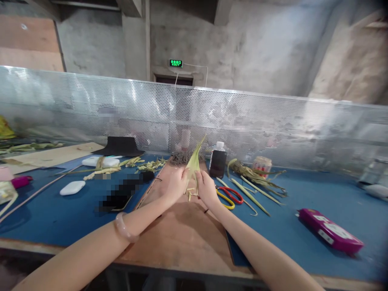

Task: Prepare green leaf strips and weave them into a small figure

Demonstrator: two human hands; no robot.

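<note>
Both of my hands hold one bundle of pale green leaf strips (193, 162) upright over a brown wooden board (182, 230). My left hand (177, 182) grips the bundle's left side; a pale bangle is on that wrist. My right hand (205, 186) pinches the lower right part of the bundle. The strips fan to a point above my fingers, and short ends hang below them. Just right of my right hand lie scissors with red and yellow handles (229, 195).
A dark bottle with a white cap (218, 161) stands behind the scissors. Loose leaf strips (257, 184) lie to the right, more (127, 163) to the left. A magenta box (330, 230), two white cases (72, 187), a perforated metal screen (194, 117) at the back.
</note>
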